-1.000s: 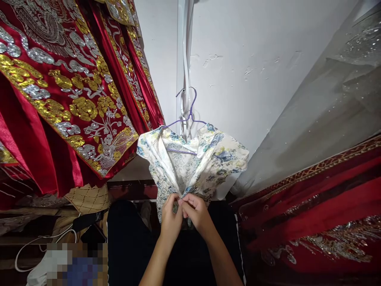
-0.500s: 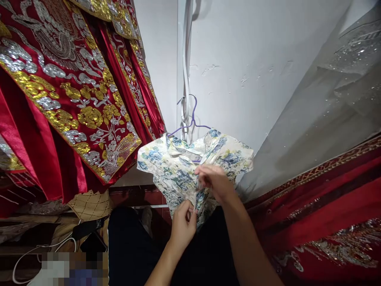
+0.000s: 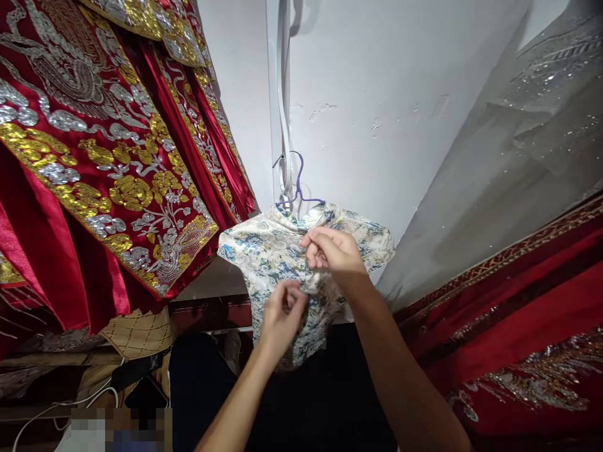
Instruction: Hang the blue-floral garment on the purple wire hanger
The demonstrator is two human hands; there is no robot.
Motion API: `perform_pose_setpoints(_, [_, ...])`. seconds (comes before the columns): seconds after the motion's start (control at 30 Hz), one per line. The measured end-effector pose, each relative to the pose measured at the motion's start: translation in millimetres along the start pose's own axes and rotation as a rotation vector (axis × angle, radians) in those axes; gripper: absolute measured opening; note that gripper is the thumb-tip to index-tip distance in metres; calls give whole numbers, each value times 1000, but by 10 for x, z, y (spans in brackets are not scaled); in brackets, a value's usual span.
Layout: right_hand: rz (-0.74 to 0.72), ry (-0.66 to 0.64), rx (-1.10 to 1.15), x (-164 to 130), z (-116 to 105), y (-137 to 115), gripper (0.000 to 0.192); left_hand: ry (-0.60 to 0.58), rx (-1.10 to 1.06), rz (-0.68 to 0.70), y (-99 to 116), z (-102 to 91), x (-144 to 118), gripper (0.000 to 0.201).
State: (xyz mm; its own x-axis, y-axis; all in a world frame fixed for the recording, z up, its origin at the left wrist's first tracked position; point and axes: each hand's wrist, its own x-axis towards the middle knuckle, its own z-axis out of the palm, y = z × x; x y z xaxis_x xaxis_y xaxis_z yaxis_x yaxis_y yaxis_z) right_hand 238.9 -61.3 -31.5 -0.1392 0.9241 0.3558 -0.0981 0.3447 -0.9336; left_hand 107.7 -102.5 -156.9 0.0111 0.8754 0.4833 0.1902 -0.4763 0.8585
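White wall [image 3: 377, 94] behind; right hand [image 3: 334, 251] fingers pinch floral dress [image 3: 264, 251]; left hand [image 3: 282, 311] fingers curled, touching dress.

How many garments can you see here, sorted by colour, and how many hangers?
Red embroidered garments: 2, one upper left, one lower right
Floral white-and-blue dress: 1
Sheer silver sequinned garment: 1
Purple hanger: 1
Total: 5

Purple hanger [image 3: 298, 188] on white strap [image 3: 283, 107] against wall [image 3: 377, 94] carries floral dress [image 3: 273, 257]; hook's exact catch point unclear.
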Motion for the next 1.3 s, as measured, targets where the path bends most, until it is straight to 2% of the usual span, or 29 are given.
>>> perform_pose_setpoints(0.1, [-27, -14, -30, -53, 13, -67, 23, 163, 5, 179, 444, -187, 529, 33])
perform_pose_setpoints(0.17, [-51, -5, -35, -58, 20, -79, 23, 127, 92, 305, 649, -261, 791, 24])
perform_pose_setpoints(0.23, [-71, 36, -24, -35, 28, 1, 23, 60, 178, 387, 777, -276, 936, 16])
perform_pose_setpoints(0.33, [-66, 128, -46, 16, 36, 321, 22, 66, 246, 448, 897, -273, 1002, 12])
perform_pose_setpoints(0.37, [-34, 135, -70, 21, 33, 460, 22, 112, 247, 465, 927, -303, 1015, 11])
perform_pose_setpoints(0.43, [54, 111, -140, -15, 12, 729, 24, 288, 202, 483, 951, -467, 1064, 10])
perform_pose_setpoints(0.5, [118, 75, -216, -127, -27, 929, 26, 509, 65, 433, 879, -778, 1133, 10])
perform_pose_setpoints(0.57, [132, 55, -239, -296, -65, 1027, 28, 646, -193, 267, 669, -1158, 1161, 11])
perform_pose_setpoints(0.63, [141, 24, -193, -485, -75, 1042, 28, 552, -540, -45, 343, -1456, 1077, 18])
perform_pose_setpoints(0.67, [152, 10, -148, -576, -64, 1034, 28, 526, -645, -194, 160, -1529, 986, 22])
perform_pose_setpoints(0.7, [164, 2, -103, -663, -44, 1026, 27, 524, -660, -263, -23, -1540, 865, 25])
perform_pose_setpoints(0.73, [179, 4, -60, -743, -20, 1023, 27, 520, -663, -300, -196, -1492, 724, 28])
perform_pose_setpoints(0.8, [222, 43, 23, -883, 15, 1049, 27, 517, -722, -383, -495, -1262, 418, 29])
perform_pose_setpoints(0.83, [250, 70, 53, -944, 10, 1078, 28, 582, -871, -514, -612, -1116, 275, 26])
perform_pose_setpoints(0.9, [297, 120, 67, -1054, -64, 1154, 31, 598, -965, -637, -761, -852, 49, 17])
perform_pose_setpoints(0.97, [336, 115, 13, -1152, -222, 1228, 35, 624, -1034, -696, -787, -696, -70, 10])
perform_pose_setpoints(1.0, [368, 68, -36, -1195, -317, 1254, 37, 635, -1048, -671, -755, -663, -93, 7])
perform_pose_setpoints(1.07, [459, -107, -153, -1256, -490, 1277, 40, 592, -1021, -532, -617, -652, -95, 2])
perform_pose_setpoints(1.13, [521, -289, -258, -1266, -579, 1264, 40, 445, -945, -384, -403, -635, -95, 6])
perform_pose_setpoints(1.2, [480, -296, -292, -1224, -545, 1235, 42, 248, -838, -315, -148, -543, -138, 15])
perform_pose_setpoints(1.3, [395, -163, -125, -1108, -313, 1191, 49, -38, -573, -232, 230, -281, -268, 20])
